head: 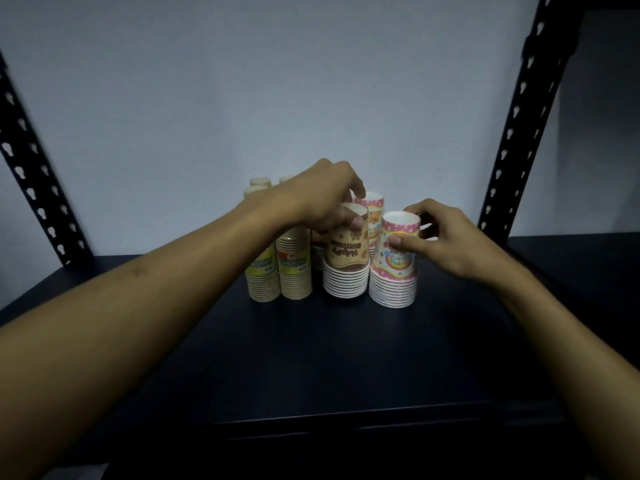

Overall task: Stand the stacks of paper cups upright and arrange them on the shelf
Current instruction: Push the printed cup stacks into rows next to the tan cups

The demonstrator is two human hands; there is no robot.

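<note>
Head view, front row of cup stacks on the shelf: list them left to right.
green-label stack → second green-label stack → brown-print stack, gripped by the left hand → pink-print stack, pinched by the right hand.

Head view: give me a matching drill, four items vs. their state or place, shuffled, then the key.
Items
1. left hand
2. right hand
3. green-label stacks
4. rear pink stack

States or places
A. holds the front pink stack near its top
B. stand untouched at the left of the row
C. stands behind the two front stacks
D. grips the tan stack near its top

Pairs: 1-D, 2-A, 3-B, 4-C
</note>
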